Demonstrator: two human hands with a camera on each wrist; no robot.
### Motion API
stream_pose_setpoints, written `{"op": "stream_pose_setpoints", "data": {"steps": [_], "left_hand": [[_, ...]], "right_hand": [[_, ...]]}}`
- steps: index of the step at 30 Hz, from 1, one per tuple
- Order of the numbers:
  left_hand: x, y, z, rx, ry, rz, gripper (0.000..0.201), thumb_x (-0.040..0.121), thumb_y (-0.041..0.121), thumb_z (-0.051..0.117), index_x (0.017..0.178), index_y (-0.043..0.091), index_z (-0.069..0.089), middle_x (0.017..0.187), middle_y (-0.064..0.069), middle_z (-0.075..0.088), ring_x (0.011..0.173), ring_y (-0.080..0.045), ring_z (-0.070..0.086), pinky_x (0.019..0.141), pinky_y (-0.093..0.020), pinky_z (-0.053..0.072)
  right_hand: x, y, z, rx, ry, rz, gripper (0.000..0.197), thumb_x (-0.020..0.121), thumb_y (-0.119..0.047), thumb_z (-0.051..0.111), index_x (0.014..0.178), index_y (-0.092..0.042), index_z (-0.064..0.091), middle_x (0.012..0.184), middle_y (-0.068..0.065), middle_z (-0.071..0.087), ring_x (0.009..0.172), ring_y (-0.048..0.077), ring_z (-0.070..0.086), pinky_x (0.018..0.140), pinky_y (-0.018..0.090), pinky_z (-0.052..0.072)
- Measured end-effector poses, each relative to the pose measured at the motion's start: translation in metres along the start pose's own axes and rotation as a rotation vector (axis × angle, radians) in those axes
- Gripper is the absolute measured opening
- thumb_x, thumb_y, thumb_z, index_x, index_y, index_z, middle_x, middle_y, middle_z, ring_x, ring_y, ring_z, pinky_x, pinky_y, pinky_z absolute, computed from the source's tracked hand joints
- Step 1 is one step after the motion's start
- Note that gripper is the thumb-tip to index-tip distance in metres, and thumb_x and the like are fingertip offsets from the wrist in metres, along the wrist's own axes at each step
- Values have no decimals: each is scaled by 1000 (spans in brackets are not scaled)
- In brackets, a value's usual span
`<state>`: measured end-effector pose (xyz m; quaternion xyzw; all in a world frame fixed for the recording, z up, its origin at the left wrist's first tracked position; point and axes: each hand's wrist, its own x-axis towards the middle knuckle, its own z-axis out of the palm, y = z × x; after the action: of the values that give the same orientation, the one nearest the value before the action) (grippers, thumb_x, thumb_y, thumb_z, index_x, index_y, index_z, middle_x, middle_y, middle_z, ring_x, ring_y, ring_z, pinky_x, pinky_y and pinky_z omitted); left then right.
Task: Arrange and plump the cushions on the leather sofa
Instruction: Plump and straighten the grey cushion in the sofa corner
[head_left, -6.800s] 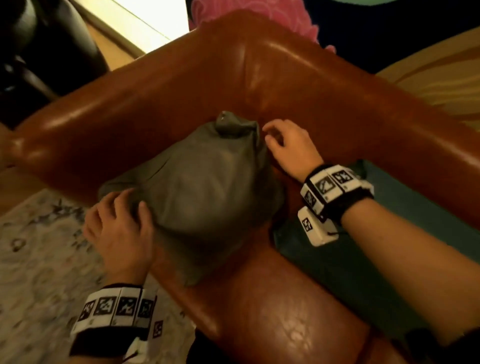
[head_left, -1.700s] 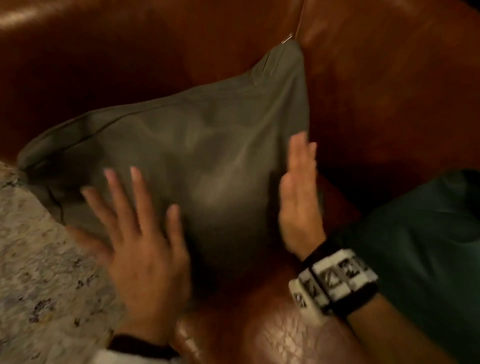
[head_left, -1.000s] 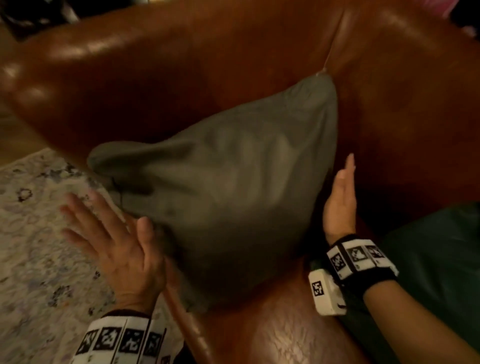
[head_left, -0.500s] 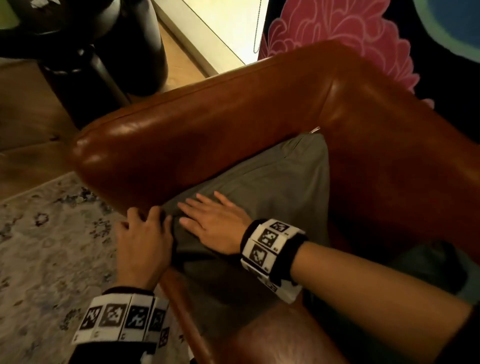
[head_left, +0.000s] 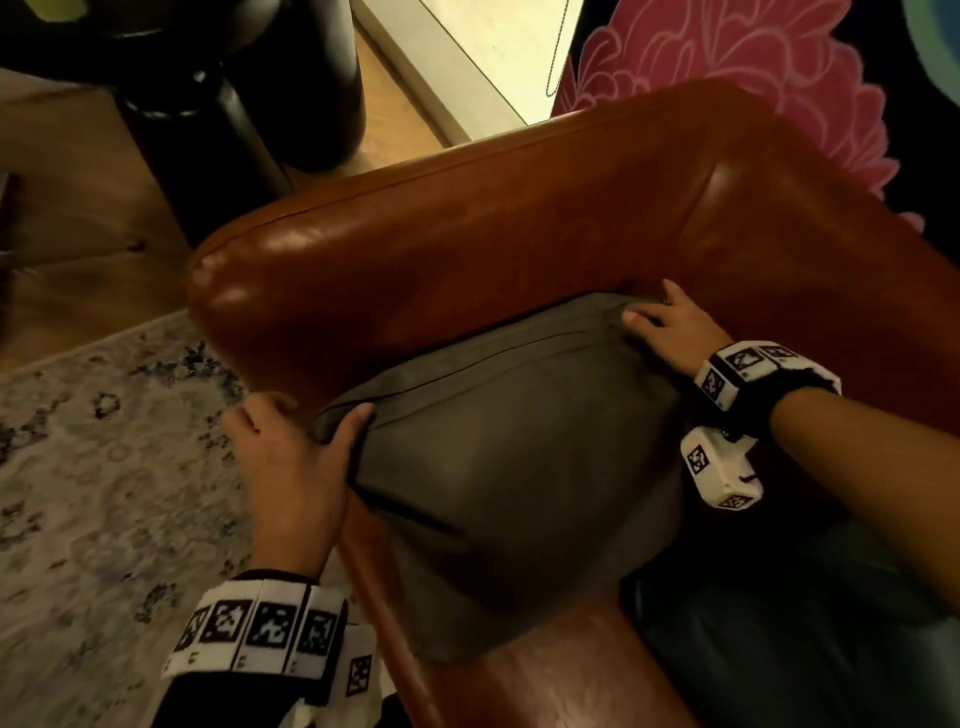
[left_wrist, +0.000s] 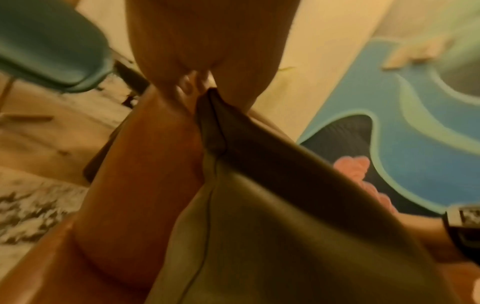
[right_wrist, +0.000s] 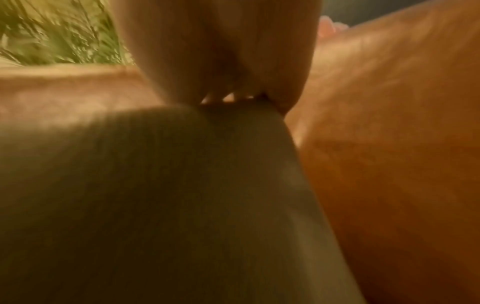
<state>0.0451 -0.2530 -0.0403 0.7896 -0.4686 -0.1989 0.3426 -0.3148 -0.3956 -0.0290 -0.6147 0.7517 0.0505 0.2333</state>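
An olive-grey cushion (head_left: 509, 452) lies in the corner of the brown leather sofa (head_left: 467, 244), leaning against its armrest. My left hand (head_left: 306, 436) grips the cushion's near-left corner, thumb on top; the left wrist view shows that corner (left_wrist: 210, 115) pinched between my fingers. My right hand (head_left: 660, 322) holds the far-right corner, where the armrest meets the backrest; in the right wrist view its fingers curl over the cushion's edge (right_wrist: 239, 115). A dark green cushion (head_left: 789, 613) lies on the seat to the right, under my right forearm.
A pale patterned rug (head_left: 104, 467) covers the floor left of the sofa. Black furniture legs (head_left: 218, 119) stand on wooden floor beyond the armrest. A dark fabric with a pink flower (head_left: 727, 78) hangs behind the backrest.
My right hand moved from the cushion's left part to its far-right corner. My left hand shifted its grip onto the near-left corner. The cushion now sits squarer against the armrest.
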Motion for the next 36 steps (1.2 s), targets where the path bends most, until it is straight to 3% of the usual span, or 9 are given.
{"op": "stream_pose_setpoints", "data": {"steps": [3, 6, 10, 16, 22, 25, 27, 32, 36], "left_hand": [[-1, -5, -7, 31, -40, -138, 54, 74, 50, 75, 88, 4, 49, 79, -8, 51, 73, -29, 51, 58, -34, 35], [-4, -1, -18, 59, -42, -80, 42, 80, 43, 74, 78, 6, 56, 61, -2, 52, 55, -17, 50, 48, -27, 29], [-16, 13, -28, 24, -90, -33, 37, 85, 41, 69, 65, 12, 58, 55, -3, 53, 53, -18, 52, 48, -27, 29], [-41, 30, -50, -229, -248, -33, 31, 90, 32, 65, 61, 21, 61, 56, 4, 61, 58, -11, 60, 55, -26, 39], [-61, 16, -81, -744, -415, -376, 25, 96, 23, 54, 98, 5, 71, 93, -4, 77, 89, -13, 72, 68, -24, 59], [-72, 7, -72, -866, -374, -550, 32, 99, 23, 49, 112, -1, 66, 110, -10, 73, 104, -20, 68, 77, -29, 60], [-74, 13, -59, -842, -334, -573, 33, 99, 26, 51, 116, 2, 65, 114, -11, 71, 107, -22, 66, 79, -32, 54], [-61, 51, -35, -680, -211, -423, 34, 73, 39, 81, 90, 12, 67, 92, -6, 73, 91, -20, 70, 78, -36, 55], [-50, 44, -39, -622, -170, -434, 24, 75, 31, 81, 89, 13, 73, 90, -7, 74, 90, -23, 71, 88, -41, 56]], "right_hand": [[-4, -8, -11, 99, 145, 52, 44, 94, -54, 54, 116, -16, 62, 124, 12, 61, 115, 33, 57, 94, 42, 47], [-8, -9, -24, 249, 208, 217, 49, 84, -49, 72, 107, -9, 55, 117, 14, 61, 107, 33, 59, 80, 37, 48], [-18, -6, -39, 253, 37, 380, 77, 72, -48, 83, 121, 5, 56, 119, 20, 64, 108, 40, 61, 82, 43, 49], [-60, 5, -45, 147, 122, 204, 39, 89, -30, 72, 116, -2, 69, 119, 16, 67, 112, 33, 61, 82, 31, 44], [-91, 30, -105, 596, 48, 50, 16, 89, -14, 71, 102, -6, 73, 104, 14, 71, 87, 18, 68, 81, 31, 56], [-105, 29, -78, 1054, 83, 122, 31, 87, -7, 70, 117, -5, 62, 98, 11, 70, 66, 8, 70, 67, 22, 58], [-109, 21, -47, 1208, 69, 233, 40, 86, -15, 74, 121, -3, 60, 107, 11, 71, 80, 11, 71, 73, 25, 57], [-94, 12, -5, 1012, 82, 298, 68, 39, -49, 96, 90, -14, 69, 102, 11, 74, 96, 26, 70, 90, 45, 56], [-89, 7, -30, 886, 213, 229, 25, 75, -22, 85, 78, -19, 60, 95, 13, 70, 70, 20, 68, 72, 34, 59]]}}
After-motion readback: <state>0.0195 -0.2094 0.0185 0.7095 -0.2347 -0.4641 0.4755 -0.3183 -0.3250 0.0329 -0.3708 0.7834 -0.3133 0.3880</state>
